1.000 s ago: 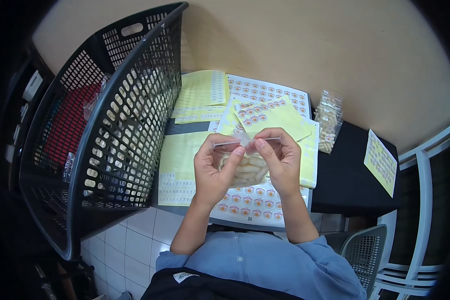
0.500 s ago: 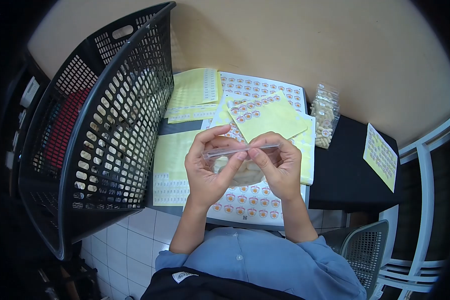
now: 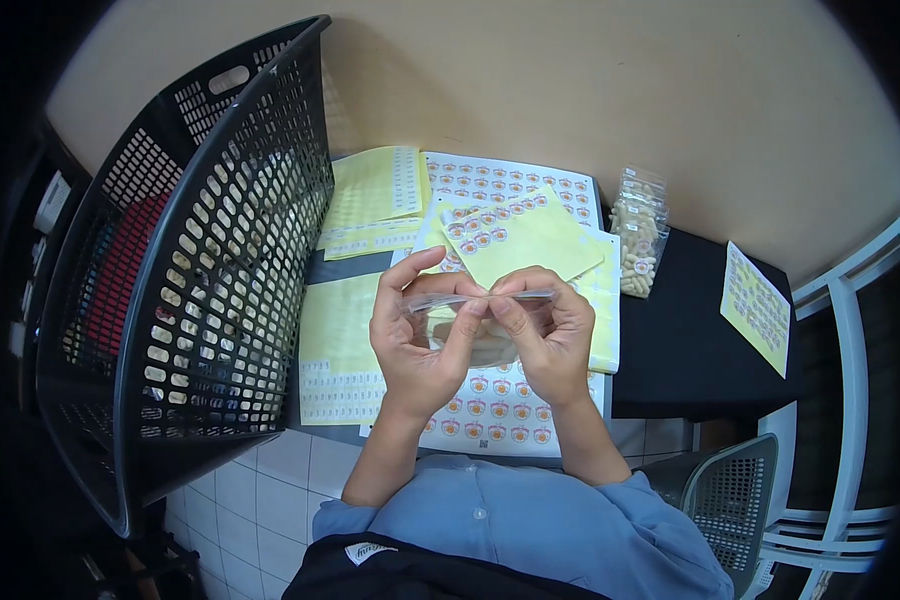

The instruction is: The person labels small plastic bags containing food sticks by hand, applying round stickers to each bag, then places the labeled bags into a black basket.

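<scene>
Both hands hold a small clear zip bag (image 3: 482, 350) with pale, finger-shaped pieces inside, above the sticker sheets. My left hand (image 3: 415, 345) pinches the bag's top edge between thumb and fingers, its index finger raised. On the other side, my right hand (image 3: 550, 340) pinches the same edge, and the two thumbs meet near the middle. Beneath the bag lies a white sheet of round orange and pink stickers (image 3: 490, 410). A partly used yellow sticker sheet (image 3: 530, 245) rests on the pile behind the hands. Part of the bag's contents is hidden by the fingers.
A tall black plastic basket (image 3: 220, 250) with many filled bags stands at the left. Yellow label sheets (image 3: 345, 310) lie beside it. Filled clear bags (image 3: 638, 235) stand in a row on the black cloth (image 3: 690, 330) at right, near another sticker sheet (image 3: 755, 308). A grey chair (image 3: 732, 510) is lower right.
My thumbs and fingertips have drawn together at the middle of the bag's top edge. The view has shifted slightly; both hands still hold the bag in about the same place.
</scene>
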`<action>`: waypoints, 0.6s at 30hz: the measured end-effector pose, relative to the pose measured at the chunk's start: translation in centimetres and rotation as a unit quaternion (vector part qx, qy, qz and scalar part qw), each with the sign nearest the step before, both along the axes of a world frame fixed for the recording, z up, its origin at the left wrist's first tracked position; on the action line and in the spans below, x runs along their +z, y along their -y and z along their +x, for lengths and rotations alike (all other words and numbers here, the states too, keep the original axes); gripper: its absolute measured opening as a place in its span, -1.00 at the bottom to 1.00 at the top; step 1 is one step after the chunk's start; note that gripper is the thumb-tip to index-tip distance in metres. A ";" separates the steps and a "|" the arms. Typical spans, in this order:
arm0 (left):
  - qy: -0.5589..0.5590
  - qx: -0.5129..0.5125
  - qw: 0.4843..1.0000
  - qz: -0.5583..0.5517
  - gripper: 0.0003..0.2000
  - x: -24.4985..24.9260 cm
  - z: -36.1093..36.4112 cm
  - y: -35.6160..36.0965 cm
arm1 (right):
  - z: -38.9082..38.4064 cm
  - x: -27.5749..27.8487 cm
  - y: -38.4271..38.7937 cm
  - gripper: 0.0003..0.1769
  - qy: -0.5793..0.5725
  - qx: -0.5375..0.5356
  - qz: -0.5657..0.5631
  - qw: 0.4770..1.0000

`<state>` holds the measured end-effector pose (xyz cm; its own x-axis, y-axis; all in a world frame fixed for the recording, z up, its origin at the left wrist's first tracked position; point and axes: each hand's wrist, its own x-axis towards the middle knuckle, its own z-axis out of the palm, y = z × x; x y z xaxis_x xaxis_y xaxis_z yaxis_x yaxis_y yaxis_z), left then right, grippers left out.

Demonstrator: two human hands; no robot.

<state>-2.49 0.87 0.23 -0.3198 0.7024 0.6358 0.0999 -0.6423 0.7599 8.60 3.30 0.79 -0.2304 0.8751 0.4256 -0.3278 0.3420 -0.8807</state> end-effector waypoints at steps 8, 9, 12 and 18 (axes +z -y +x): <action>0.037 -0.002 0.999 -0.012 -0.56 0.2 0.1 -0.2 | -0.7 0.1 -0.3 -0.92 0.016 -0.034 0.055 0.998; 0.053 0.002 0.999 -0.014 -0.56 0.2 0.2 -0.2 | -1.0 0.1 -0.3 -0.92 -0.017 -0.051 0.055 0.997; 0.046 -0.009 0.999 -0.011 -0.55 -0.3 0.1 -0.2 | -0.7 -0.2 -0.1 -0.92 -0.027 -0.059 0.058 0.996; 0.030 0.011 0.999 -0.014 -0.46 -0.4 0.2 0.5 | -0.6 -0.5 0.7 -0.92 0.011 -0.067 0.074 0.995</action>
